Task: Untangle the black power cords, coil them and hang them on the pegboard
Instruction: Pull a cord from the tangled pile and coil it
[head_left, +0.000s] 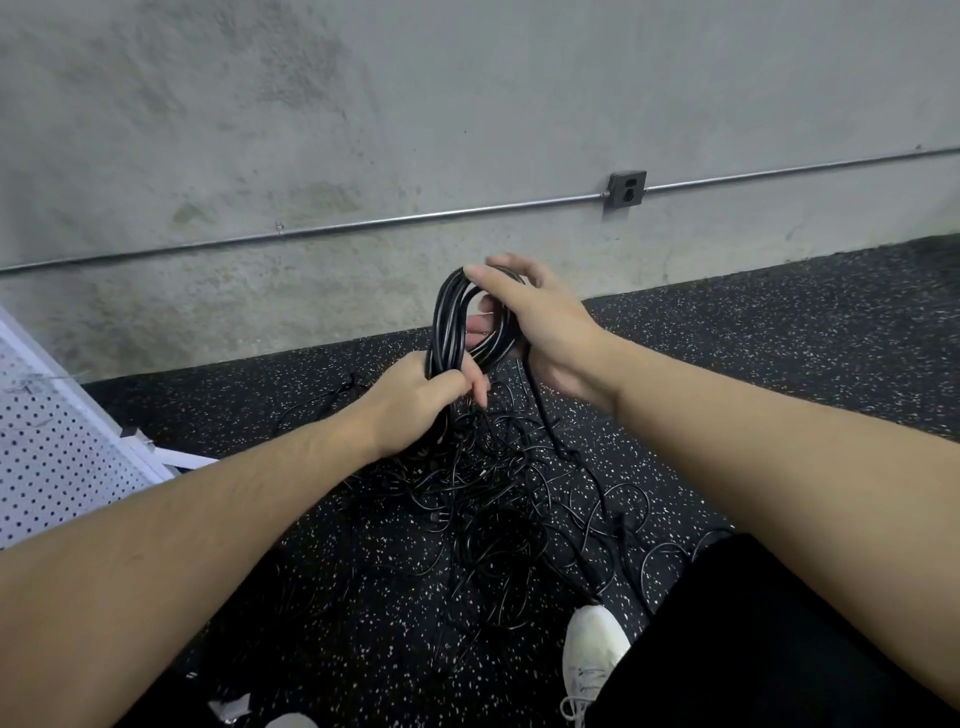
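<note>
A coil of black power cord (451, 317) stands upright between my hands, above the floor. My left hand (415, 400) grips the bottom of the coil in a fist. My right hand (540, 322) holds the top right of the loops, thumb over them. One strand runs from the coil down to a tangled heap of black cords (498, 499) on the speckled floor below my hands. The white pegboard (57, 447) leans at the left edge, apart from the cords.
A concrete wall with a metal conduit and an outlet box (626, 189) stands behind. My white shoe (592, 654) and black trouser leg (753, 649) are at the lower right, beside the heap. Small objects lie at the bottom edge.
</note>
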